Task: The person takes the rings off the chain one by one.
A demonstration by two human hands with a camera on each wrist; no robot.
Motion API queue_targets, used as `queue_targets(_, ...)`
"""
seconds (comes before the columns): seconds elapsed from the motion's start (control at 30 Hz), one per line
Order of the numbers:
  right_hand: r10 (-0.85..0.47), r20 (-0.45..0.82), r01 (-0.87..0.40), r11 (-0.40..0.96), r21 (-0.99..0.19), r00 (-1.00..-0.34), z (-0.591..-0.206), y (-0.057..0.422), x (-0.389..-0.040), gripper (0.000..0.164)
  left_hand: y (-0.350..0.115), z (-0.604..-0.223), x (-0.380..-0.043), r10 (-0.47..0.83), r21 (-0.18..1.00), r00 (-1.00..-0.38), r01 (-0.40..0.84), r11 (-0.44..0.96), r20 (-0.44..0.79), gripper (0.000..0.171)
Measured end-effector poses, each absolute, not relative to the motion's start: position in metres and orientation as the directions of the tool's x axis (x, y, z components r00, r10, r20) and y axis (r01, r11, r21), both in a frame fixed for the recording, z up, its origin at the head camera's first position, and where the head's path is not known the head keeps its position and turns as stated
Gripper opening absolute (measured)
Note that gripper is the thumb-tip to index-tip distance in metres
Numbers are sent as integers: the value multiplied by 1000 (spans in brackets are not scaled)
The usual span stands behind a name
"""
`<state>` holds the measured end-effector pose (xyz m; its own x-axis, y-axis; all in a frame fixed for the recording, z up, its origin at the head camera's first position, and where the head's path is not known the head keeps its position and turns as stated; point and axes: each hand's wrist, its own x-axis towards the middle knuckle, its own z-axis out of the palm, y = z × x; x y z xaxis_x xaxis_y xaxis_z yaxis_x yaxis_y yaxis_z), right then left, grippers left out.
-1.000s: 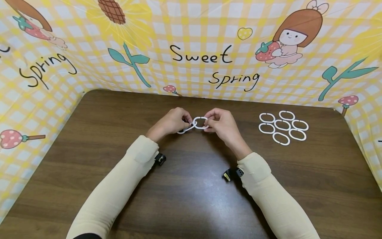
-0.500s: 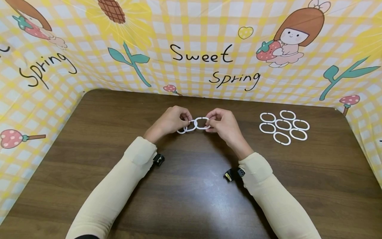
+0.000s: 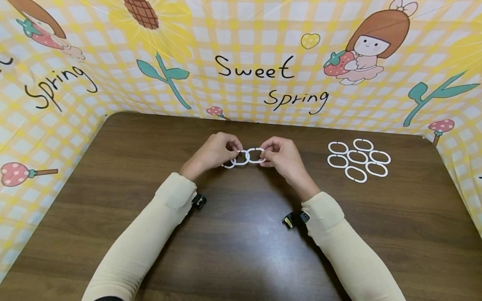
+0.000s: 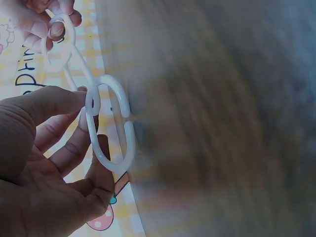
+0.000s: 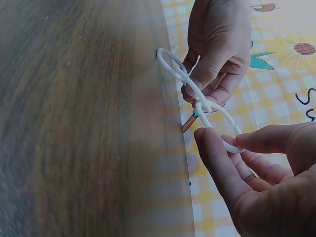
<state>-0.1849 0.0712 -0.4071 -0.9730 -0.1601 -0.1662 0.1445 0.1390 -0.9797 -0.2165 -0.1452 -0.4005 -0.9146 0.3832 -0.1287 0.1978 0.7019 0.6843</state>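
Three white oval plastic chain links run interlocked between the hands in the head view. My left hand pinches the middle link near its joint with the left end link. That end link hangs free below the fingers, and a small gap shows in its side in the left wrist view. My right hand pinches the outer end of the right link between thumb and fingers. In the right wrist view, the right link passes through the middle link. Fingertips hide parts of the links.
Several loose white links lie grouped on the brown wooden table, right of my right hand. A yellow checked cloth with printed drawings stands behind the table and along its sides. Each wrist carries a small black camera.
My left hand has moved slightly left and up, turning the middle link flatter to the view and drawing the chain straighter. The right hand shifted slightly right. Loose links stayed put.
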Motion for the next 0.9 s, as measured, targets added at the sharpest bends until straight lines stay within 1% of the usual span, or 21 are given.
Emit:
queue_targets(0.3,-160,-166,144,141,-979,-973,-408,72,-185,21,-146,-400,-216,409,735,-902,184,653,-137,11)
queue_targets(0.67,-171,-168,143,147,-979,-971,-407,71,-185,21,-150,-401,-216,421,774,-895,162,612,-145,17)
queue_targets(0.9,-176,-168,143,148,-979,-970,-406,69,-184,18,-150,-402,-217,422,797,-894,143,586,-150,21)
